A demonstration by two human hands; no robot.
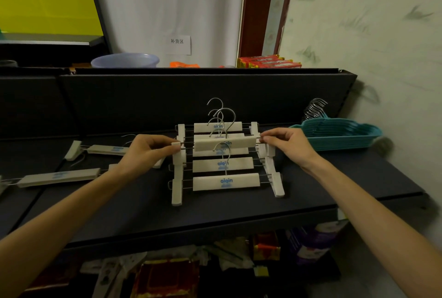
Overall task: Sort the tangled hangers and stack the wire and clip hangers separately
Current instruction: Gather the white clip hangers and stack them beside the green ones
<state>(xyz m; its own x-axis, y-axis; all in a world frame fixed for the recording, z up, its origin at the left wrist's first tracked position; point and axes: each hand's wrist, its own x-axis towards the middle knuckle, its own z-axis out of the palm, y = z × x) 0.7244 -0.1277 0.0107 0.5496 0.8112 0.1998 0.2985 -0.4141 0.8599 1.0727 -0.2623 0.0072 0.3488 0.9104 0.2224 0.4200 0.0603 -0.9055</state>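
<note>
So the white clip hangers all have "aiqin" printed in blue on the centre bar, with a smaller blue mark under it that's too blurry to read. There's also a white paper sign (177, 45) on the far wall with Chinese characters, looks like 补货区.

The left hand (146, 151) pinches the left clip end of one white clip hanger with a silver metal hook (224, 142), and the right hand (288, 145) pinches the thin metal rod at its right end, so both hands are clamped on the same hanger, one at each side. It sits on top of a fanned-out stack of white clip hangers (226, 180) lying flat in the middle of the dark shelf (239, 214), hooks pointing to the far side, clips sticking out left and right.

Two more loose white clip hangers (57, 177) lie on the left of the shelf, apart from the stack. Far right on the shelf there's a neat pile of teal hangers with silver hooks (334, 134), just beside the right hand but not touching it.

Behind the shelf's back panel: a pale blue plastic basin (125, 60) and red-and-gold packets (267, 62).
</note>
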